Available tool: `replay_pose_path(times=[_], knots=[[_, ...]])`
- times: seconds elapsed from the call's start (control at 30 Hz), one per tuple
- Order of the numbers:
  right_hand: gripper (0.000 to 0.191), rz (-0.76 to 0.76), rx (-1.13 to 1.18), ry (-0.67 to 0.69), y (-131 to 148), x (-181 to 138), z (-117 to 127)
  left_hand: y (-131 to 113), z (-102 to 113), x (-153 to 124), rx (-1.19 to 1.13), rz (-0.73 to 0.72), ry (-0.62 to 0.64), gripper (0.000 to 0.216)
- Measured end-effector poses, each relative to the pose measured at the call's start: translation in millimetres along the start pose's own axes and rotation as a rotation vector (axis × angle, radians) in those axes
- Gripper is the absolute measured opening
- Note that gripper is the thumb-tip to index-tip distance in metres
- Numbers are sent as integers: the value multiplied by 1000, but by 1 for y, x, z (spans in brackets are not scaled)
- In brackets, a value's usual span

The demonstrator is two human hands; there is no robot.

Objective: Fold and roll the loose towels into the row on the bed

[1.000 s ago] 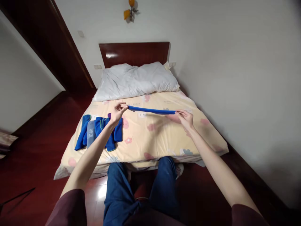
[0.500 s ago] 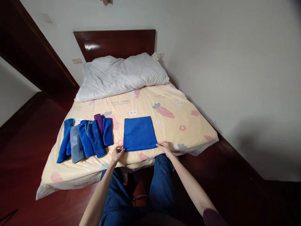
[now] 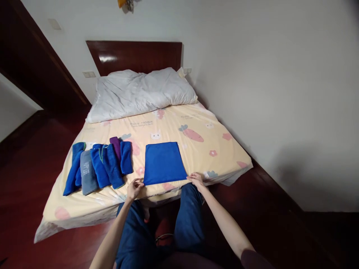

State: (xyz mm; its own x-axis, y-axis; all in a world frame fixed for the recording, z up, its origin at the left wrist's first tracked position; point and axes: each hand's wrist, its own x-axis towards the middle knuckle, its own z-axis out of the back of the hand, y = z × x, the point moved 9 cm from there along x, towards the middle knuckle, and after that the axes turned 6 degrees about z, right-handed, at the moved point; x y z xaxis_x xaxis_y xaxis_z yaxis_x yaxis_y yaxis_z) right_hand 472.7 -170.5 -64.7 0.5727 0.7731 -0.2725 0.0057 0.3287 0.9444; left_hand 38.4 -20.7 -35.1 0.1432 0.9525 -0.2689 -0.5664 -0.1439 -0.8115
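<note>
A plain blue towel (image 3: 164, 162) lies flat, roughly square, near the front edge of the bed. My left hand (image 3: 135, 188) pinches its near left corner between thumb and fingertips. At the near right corner, my right hand (image 3: 197, 181) has its fingertips closed on the fabric. The near edge runs straight between both hands. To the left lies a group of rolled or folded towels: several blue ones (image 3: 113, 166), a grey one (image 3: 89, 173) with white lettering, and a purple one (image 3: 116, 148) partly covered.
The bed wears a yellow sheet (image 3: 193, 157) with carrot and rabbit prints. A crumpled white quilt (image 3: 143, 91) lies below the dark wooden headboard (image 3: 140, 56). A white wall (image 3: 269, 93) stands on the right. My knees (image 3: 189, 209) are against the bed's front edge.
My hands have drawn slightly apart and toward me, and the towel's near edge looks a little wider and straighter. The camera view has tilted up and shifted slightly.
</note>
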Motion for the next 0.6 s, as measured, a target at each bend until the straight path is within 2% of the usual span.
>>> replay_pose_path(times=[0.2,0.3,0.43,0.6], knots=[[46,-54,-72,129,-14,-13,8,6,-3,-31,37,31,158,63],[44,-81,-112,226,-8,-10,0,9,-7,-23,11,82,228,75],[43,25,-130,208,30,23,-22,-8,-10,28,-126,122,196,77],[41,187,-206,123,72,107,-66,-48,-10,121,-124,128,39,57]])
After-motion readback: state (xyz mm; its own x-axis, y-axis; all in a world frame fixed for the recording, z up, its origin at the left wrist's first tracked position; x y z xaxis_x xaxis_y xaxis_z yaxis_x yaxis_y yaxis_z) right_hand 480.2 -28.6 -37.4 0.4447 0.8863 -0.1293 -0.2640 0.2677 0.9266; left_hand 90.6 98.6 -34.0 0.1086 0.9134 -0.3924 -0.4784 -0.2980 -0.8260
